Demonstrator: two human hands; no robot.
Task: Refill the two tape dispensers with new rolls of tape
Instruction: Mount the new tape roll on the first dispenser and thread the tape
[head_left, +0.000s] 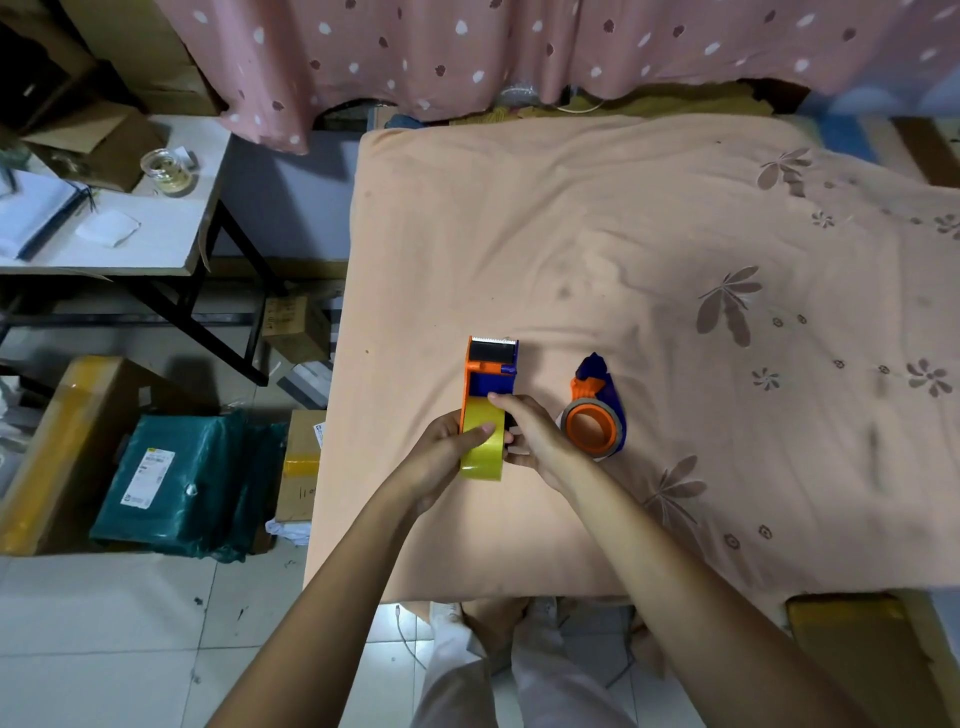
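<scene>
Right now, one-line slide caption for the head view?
Both hands seat a yellow tape roll in one dispenser; second dispenser waits beside.

A bed covered by a peach sheet (649, 249) with flower prints is seen in the middle. Behind it a pink dotted curtain (467, 47) is hung. At the left a white table (130, 228) on black legs is placed, and cardboard boxes (62, 447) are laid on the white tiled floor (130, 649).

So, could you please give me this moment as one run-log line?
left hand: grips yellow tape roll | right hand: holds dispenser at roll | second dispenser: lying on bedspread, untouched
</scene>
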